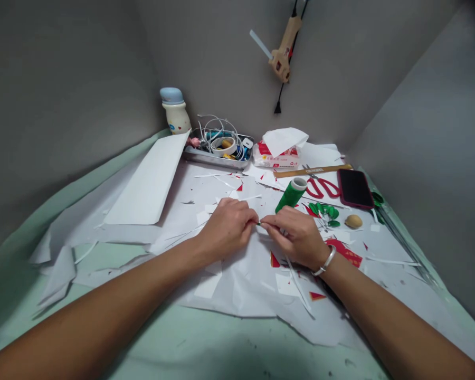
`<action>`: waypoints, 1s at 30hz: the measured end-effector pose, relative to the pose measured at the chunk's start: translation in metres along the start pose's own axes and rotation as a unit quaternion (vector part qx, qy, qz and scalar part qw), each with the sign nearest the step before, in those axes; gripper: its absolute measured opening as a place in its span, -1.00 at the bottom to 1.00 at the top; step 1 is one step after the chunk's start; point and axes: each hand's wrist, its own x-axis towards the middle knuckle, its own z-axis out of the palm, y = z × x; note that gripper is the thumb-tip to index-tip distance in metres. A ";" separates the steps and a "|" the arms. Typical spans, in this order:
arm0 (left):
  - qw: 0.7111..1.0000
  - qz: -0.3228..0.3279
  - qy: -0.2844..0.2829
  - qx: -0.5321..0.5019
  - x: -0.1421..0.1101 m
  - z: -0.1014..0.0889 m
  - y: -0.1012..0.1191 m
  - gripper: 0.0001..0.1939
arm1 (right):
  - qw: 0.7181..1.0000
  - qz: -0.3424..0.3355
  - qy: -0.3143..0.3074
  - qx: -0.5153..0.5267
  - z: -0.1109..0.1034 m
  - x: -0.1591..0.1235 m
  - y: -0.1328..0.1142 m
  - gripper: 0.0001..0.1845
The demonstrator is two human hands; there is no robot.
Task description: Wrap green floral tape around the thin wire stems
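My left hand (230, 224) and my right hand (295, 232) meet fingertip to fingertip over the paper, both closed in a pinch. Between them shows a tiny dark green piece (258, 224), mostly hidden by the fingers; whether it is thread or something else I cannot make out. Just behind my right hand stands a spool of green thread (288, 196), tilted in view. A thin white strip (298, 285) runs out from beneath that hand toward me. To its right lie several green leaf-like pieces (323, 210).
White paper (237, 295) with scraps covers the green tabletop (174, 343). Beyond are a metal tray (217, 157), a tissue pack (277, 157), red scissors (322, 187), a ruler (312, 171) and a phone (355, 188). A glue gun (283, 55) hangs on the wall.
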 end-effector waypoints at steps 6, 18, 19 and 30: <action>0.996 0.035 -0.020 -0.081 0.001 -0.003 0.002 -0.84 | 0.989 0.104 0.023 0.102 0.004 0.002 0.014 -0.83; 0.997 -0.049 0.051 -0.030 0.002 0.000 -0.003 -0.85 | 0.997 -0.047 -0.058 -0.025 0.002 -0.002 -0.005 -0.80; 0.999 -0.026 0.038 -0.010 0.002 0.001 -0.004 -0.85 | 0.998 -0.041 -0.037 -0.015 0.002 -0.002 -0.004 -0.82; 0.990 -0.013 0.039 -0.132 0.003 -0.005 0.002 -0.87 | 0.988 0.112 -0.021 0.100 0.007 -0.001 0.016 -0.85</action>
